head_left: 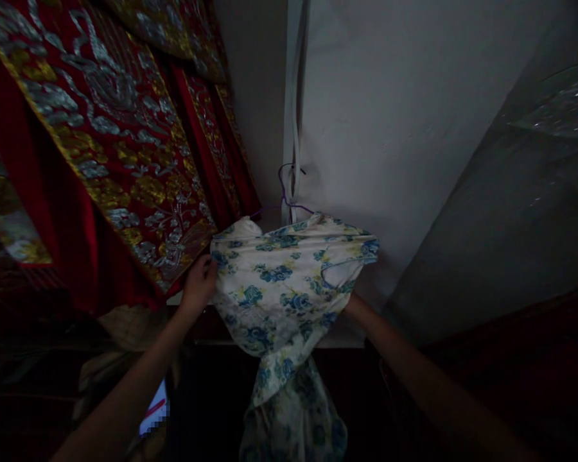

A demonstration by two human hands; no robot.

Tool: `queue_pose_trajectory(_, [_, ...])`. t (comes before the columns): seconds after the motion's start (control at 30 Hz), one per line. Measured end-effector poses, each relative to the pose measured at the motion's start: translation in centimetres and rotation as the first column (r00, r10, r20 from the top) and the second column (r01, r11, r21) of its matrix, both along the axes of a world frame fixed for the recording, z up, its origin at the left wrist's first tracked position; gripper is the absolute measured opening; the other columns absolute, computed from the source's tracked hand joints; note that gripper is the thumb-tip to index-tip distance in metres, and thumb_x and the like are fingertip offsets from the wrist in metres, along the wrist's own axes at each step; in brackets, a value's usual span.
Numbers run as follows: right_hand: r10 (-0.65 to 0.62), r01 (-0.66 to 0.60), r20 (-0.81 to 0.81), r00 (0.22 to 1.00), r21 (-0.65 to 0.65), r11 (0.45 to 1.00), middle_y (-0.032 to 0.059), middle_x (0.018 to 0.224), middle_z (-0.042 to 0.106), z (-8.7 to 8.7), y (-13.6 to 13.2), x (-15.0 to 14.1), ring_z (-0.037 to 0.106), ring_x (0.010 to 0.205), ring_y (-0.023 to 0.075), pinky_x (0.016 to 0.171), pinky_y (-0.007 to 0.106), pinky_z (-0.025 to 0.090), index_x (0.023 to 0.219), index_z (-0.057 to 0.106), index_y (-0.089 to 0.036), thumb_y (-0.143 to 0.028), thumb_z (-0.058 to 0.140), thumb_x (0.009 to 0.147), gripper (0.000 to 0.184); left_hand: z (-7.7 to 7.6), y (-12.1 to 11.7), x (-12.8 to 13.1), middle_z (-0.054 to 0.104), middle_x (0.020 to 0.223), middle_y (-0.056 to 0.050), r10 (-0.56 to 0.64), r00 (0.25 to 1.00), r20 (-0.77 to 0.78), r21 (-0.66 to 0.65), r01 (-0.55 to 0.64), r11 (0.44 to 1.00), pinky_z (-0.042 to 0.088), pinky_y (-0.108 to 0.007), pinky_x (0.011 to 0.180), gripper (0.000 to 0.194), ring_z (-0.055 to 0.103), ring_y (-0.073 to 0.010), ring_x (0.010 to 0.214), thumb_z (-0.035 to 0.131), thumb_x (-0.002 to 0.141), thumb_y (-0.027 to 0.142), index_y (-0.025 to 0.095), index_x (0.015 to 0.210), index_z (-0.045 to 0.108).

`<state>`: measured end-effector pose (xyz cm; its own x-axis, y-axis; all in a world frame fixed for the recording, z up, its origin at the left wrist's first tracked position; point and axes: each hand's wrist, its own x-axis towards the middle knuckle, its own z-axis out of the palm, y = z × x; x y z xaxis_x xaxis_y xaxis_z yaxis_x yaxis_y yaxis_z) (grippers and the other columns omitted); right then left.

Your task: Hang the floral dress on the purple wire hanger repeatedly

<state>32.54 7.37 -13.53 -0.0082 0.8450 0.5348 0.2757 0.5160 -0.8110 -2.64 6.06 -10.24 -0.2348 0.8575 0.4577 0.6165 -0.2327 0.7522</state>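
Observation:
A white floral dress (274, 276) with blue roses and yellow touches hangs on a thin purple hanger (283, 200). The dress looks twisted at the waist, and its lower part drops out of the bottom of the view. At the garment's left edge, below the shoulder, my left hand (201, 279) is closed with curled fingers on the cloth. My right forearm (366, 314) comes up from the lower right and goes in behind the dress below the armhole, so my right hand and its fingers are hidden by the fabric.
Red cloth (139, 160) embroidered in gold and silver hangs on the left. A pale wall (390, 115) with a vertical strip (293, 96) stands behind the hanger. Clear plastic sheeting (510, 160) covers the right side. Low on the left is a bright white-blue item (153, 410). The lower area is very dark.

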Motion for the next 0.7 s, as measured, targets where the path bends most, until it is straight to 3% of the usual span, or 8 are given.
queue_pose_trajectory(0.07, [-0.007,0.003,-0.067,0.998,-0.059,0.998,0.0086,0.086,0.075,-0.6,-0.2,1.7,0.072,0.091,0.0284,0.075,0.041,0.06,0.095,0.071,-0.028,-0.053,0.058,0.088,0.029,-0.6,-1.6,0.7,0.074,0.099,-0.01,-0.025,0.997,-0.07,-0.012,0.024,1.0,0.053,-0.034,0.082,0.027,0.071,-0.0265,0.093,0.048,0.092,0.043,0.021,0.102,0.059])
queue_pose_trajectory(0.13, [-0.036,0.023,-0.127,0.991,-0.096,0.995,0.0083,0.093,0.076,0.3,-0.1,3.6,0.072,0.096,0.03,0.081,0.044,0.06,0.1,0.069,-0.028,-0.048,0.061,0.082,0.028,-0.8,-2.9,1.5,0.073,0.09,-0.008,-0.066,0.976,-0.209,-0.053,0.056,0.997,0.052,-0.033,0.078,0.021,0.073,-0.0256,0.086,0.045,0.095,0.039,0.023,0.098,0.058])
queue_pose_trajectory(0.27, [0.01,-0.032,-0.308,0.951,-0.067,0.997,0.008,0.115,0.073,5.2,1.0,6.8,0.07,0.107,0.0286,0.091,0.046,0.057,0.113,0.065,-0.026,-0.042,0.052,0.076,0.042,-0.1,-4.3,3.0,0.071,0.079,-0.009,-0.077,0.869,-0.488,-0.179,-0.013,0.984,0.05,-0.032,0.069,0.021,0.073,-0.0268,0.076,0.037,0.099,0.03,0.02,0.102,0.056])
queue_pose_trajectory(0.37, [0.059,-0.09,-0.417,0.907,-0.057,0.994,0.0119,0.109,0.074,9.0,1.8,8.1,0.071,0.104,0.0291,0.091,0.046,0.057,0.105,0.066,-0.023,-0.049,0.046,0.079,0.042,1.0,-4.7,3.8,0.073,0.082,-0.015,-0.093,0.743,-0.663,-0.27,-0.121,0.955,0.052,-0.036,0.069,0.03,0.074,-0.0307,0.079,0.032,0.1,0.025,0.015,0.114,0.056])
queue_pose_trajectory(0.47, [-0.01,-0.032,-0.415,0.91,-0.094,0.995,0.0116,0.093,0.075,10.9,1.9,7.6,0.073,0.099,0.0292,0.086,0.041,0.058,0.092,0.065,-0.022,-0.057,0.055,0.084,0.037,1.4,-5.7,5.3,0.075,0.088,-0.018,-0.211,0.604,-0.769,-0.353,-0.124,0.927,0.053,-0.038,0.07,0.034,0.075,-0.0328,0.082,0.034,0.098,0.019,0.014,0.123,0.057])
queue_pose_trajectory(0.53, [-0.047,0.013,-0.41,0.911,-0.085,0.996,0.0089,0.088,0.074,11.2,1.4,6.4,0.073,0.097,0.0279,0.082,0.039,0.059,0.088,0.062,-0.024,-0.062,0.062,0.083,0.038,1.2,-6.6,6.4,0.076,0.088,-0.015,-0.337,0.563,-0.755,-0.42,-0.021,0.907,0.053,-0.037,0.071,0.032,0.075,-0.0321,0.084,0.039,0.097,0.02,0.019,0.121,0.061])
queue_pose_trajectory(0.6, [-0.067,0.06,-0.412,0.909,-0.031,0.998,0.0067,0.088,0.073,11.3,0.7,5.0,0.073,0.095,0.0263,0.077,0.037,0.06,0.087,0.058,-0.025,-0.067,0.061,0.084,0.042,1.0,-7.5,7.4,0.076,0.088,-0.012,-0.427,0.598,-0.678,-0.453,0.118,0.884,0.052,-0.035,0.073,0.029,0.075,-0.0299,0.086,0.04,0.099,0.026,0.023,0.116,0.063])
queue_pose_trajectory(0.7, [-0.073,0.119,-0.468,0.881,0.07,0.99,0.0054,0.087,0.071,12.0,0.0,3.2,0.073,0.096,0.0253,0.075,0.036,0.061,0.087,0.055,-0.026,-0.069,0.058,0.085,0.044,1.7,-7.7,7.6,0.075,0.1,-0.01,-0.426,0.765,-0.482,-0.36,0.27,0.893,0.053,-0.034,0.078,0.033,0.074,-0.0261,0.089,0.039,0.102,0.039,0.023,0.123,0.059])
